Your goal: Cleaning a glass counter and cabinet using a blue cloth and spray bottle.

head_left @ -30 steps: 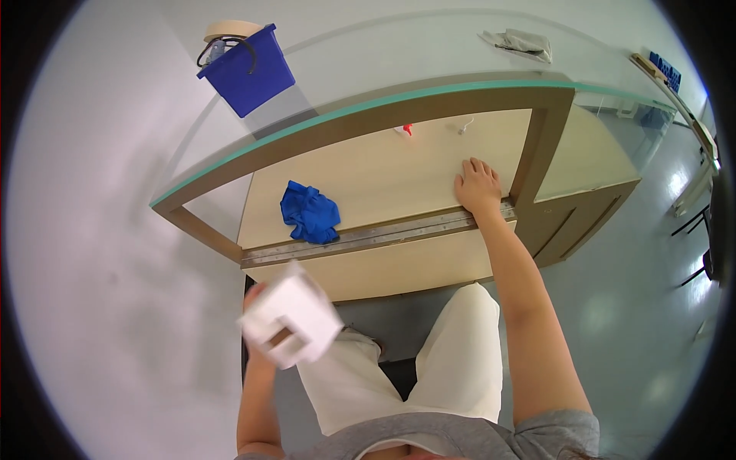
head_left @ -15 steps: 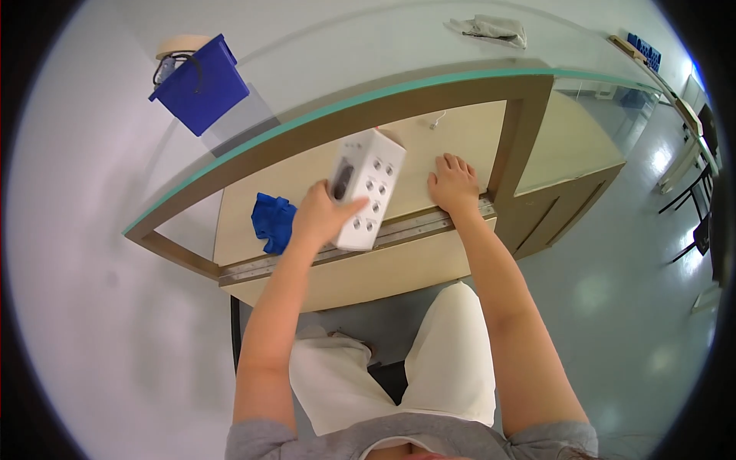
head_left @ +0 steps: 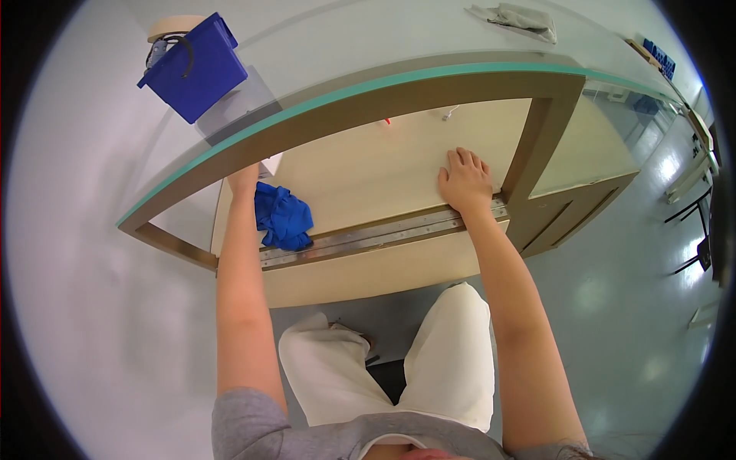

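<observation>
My left hand (head_left: 244, 177) reaches inside the cabinet at its left end, with the fingers mostly hidden behind the brown frame. Only a corner of the white box (head_left: 271, 165) shows, right beside that hand and held in it. Just right of my left wrist lies a crumpled blue cloth (head_left: 285, 218) on the cabinet's pale bottom board. On the right side of the opening, my right hand (head_left: 468, 181) rests palm down on the same board (head_left: 376, 165), fingers spread and holding nothing.
A glass top with a greenish edge (head_left: 368, 80) and a brown frame (head_left: 529, 146) surround the opening. On the glass stand a blue bin (head_left: 195, 69) and a grey bundle (head_left: 520, 21). A metal hinge strip (head_left: 376, 236) runs along the front. Chairs (head_left: 698, 249) stand far right.
My left hand has carried the white box left and deeper into the cabinet, where the frame hides most of it. The right hand keeps its place on the board; the view has shifted slightly.
</observation>
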Action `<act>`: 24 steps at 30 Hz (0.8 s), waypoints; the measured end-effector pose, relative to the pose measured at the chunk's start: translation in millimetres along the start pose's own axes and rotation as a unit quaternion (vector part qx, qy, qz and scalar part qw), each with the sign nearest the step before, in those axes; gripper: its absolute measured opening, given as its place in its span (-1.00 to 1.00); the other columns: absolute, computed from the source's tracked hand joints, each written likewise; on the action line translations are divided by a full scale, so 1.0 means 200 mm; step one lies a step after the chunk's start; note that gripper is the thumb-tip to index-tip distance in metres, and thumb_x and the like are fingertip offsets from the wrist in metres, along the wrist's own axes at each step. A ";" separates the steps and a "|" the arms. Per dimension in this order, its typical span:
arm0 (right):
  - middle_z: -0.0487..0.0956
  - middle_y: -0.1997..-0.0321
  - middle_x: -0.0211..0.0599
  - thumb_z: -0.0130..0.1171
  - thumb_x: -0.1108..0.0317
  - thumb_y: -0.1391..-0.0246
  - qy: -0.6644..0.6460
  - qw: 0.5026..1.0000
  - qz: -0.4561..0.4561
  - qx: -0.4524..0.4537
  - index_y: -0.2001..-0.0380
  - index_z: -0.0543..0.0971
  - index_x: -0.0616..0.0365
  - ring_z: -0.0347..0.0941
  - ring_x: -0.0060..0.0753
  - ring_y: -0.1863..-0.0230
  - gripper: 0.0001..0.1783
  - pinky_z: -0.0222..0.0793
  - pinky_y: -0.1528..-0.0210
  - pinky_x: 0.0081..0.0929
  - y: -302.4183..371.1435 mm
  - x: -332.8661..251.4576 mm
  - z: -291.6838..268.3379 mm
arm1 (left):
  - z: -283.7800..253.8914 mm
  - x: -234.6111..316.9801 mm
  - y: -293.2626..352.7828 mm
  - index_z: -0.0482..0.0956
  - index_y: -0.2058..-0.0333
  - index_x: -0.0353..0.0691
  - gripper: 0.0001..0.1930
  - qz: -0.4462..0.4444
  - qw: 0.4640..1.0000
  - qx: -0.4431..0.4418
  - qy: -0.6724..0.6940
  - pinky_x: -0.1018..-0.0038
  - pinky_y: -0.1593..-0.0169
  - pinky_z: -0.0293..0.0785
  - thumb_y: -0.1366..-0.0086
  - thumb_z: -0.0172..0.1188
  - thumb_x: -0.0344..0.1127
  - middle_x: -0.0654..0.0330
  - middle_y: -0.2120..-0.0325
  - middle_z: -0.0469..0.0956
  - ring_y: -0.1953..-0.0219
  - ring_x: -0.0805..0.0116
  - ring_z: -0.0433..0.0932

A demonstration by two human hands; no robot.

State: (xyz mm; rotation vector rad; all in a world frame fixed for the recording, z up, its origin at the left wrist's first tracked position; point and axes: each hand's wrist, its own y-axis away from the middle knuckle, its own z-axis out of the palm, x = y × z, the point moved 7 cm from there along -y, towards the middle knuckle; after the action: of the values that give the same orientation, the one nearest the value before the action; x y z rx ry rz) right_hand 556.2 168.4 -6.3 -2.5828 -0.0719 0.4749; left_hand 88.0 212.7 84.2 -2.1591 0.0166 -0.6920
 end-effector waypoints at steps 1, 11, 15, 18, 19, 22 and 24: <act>0.42 -0.14 -0.21 0.03 0.19 -0.02 -0.003 1.000 0.001 -0.004 0.03 0.46 0.14 0.29 -0.22 -0.22 -0.56 0.12 -0.25 -0.20 0.00 -0.01 0.00 | 0.01 -0.05 -0.01 0.53 0.05 -0.28 -0.54 -0.001 1.000 -0.001 0.000 0.43 0.03 0.40 -0.07 0.38 -0.24 0.07 0.18 0.57 0.12 0.28 0.52; 0.42 -0.13 -0.23 0.04 0.19 -0.03 0.011 1.000 0.001 0.005 0.03 0.46 0.14 0.29 -0.23 -0.21 -0.57 0.13 -0.24 -0.19 0.00 0.00 -0.02 | 0.14 -0.20 0.03 0.36 -0.15 -0.13 -0.16 -0.147 0.977 -0.024 -0.154 0.01 -0.19 0.18 0.00 0.23 0.31 -0.10 -0.15 0.29 -0.21 -0.08 0.23; 0.42 -0.13 -0.23 0.03 0.20 -0.03 0.007 1.000 0.002 -0.006 0.03 0.46 0.14 0.29 -0.23 -0.21 -0.57 0.13 -0.24 -0.19 0.00 -0.01 -0.03 | 0.18 -0.21 0.06 0.32 -0.19 -0.14 -0.16 -0.166 0.969 -0.020 -0.182 0.03 -0.22 0.14 -0.04 0.21 0.30 -0.14 -0.19 0.23 -0.22 -0.11 0.20; 0.43 -0.12 -0.23 0.03 0.21 -0.02 0.009 1.000 0.002 -0.004 0.03 0.46 0.14 0.30 -0.22 -0.20 -0.57 0.14 -0.23 -0.18 0.01 -0.01 -0.03 | 0.14 -0.16 0.13 0.33 -0.17 -0.17 -0.22 -0.086 0.992 0.034 -0.085 0.04 -0.23 0.14 -0.08 0.23 0.21 -0.16 -0.20 0.20 -0.22 -0.12 0.20; 0.43 -0.11 -0.22 0.03 0.21 -0.02 0.011 1.000 -0.001 0.001 0.03 0.46 0.14 0.31 -0.22 -0.19 -0.57 0.15 -0.22 -0.18 0.01 -0.01 -0.03 | 0.12 -0.16 0.16 0.33 -0.17 -0.17 -0.22 -0.088 0.992 0.036 -0.085 0.04 -0.23 0.14 -0.08 0.23 0.21 -0.16 -0.20 0.20 -0.22 -0.12 0.20; 0.43 -0.11 -0.22 0.03 0.22 -0.01 0.018 1.000 -0.006 0.001 0.03 0.46 0.14 0.31 -0.21 -0.19 -0.56 0.16 -0.22 -0.18 0.01 -0.01 -0.02 | -0.01 0.01 0.27 0.34 -0.15 -0.21 -0.26 -0.046 0.996 0.033 -0.070 0.02 -0.23 0.14 -0.11 0.25 0.14 -0.20 -0.19 0.19 -0.23 -0.17 0.17; 0.44 -0.11 -0.23 0.03 0.21 -0.01 0.026 1.000 -0.006 0.000 0.03 0.46 0.12 0.31 -0.21 -0.19 -0.56 0.16 -0.22 -0.18 0.01 0.00 -0.02 | -0.03 0.12 0.37 0.42 -0.11 -0.05 -0.41 -0.062 0.980 -0.126 -0.142 0.08 -0.27 0.10 -0.16 0.20 0.10 -0.09 -0.12 0.35 -0.24 -0.11 0.20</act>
State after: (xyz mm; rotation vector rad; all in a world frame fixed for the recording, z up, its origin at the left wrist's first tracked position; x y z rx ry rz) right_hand 557.0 164.1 -3.9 -2.5913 -0.0697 0.4039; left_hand 122.6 155.6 44.9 -2.5034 -0.1927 -0.4647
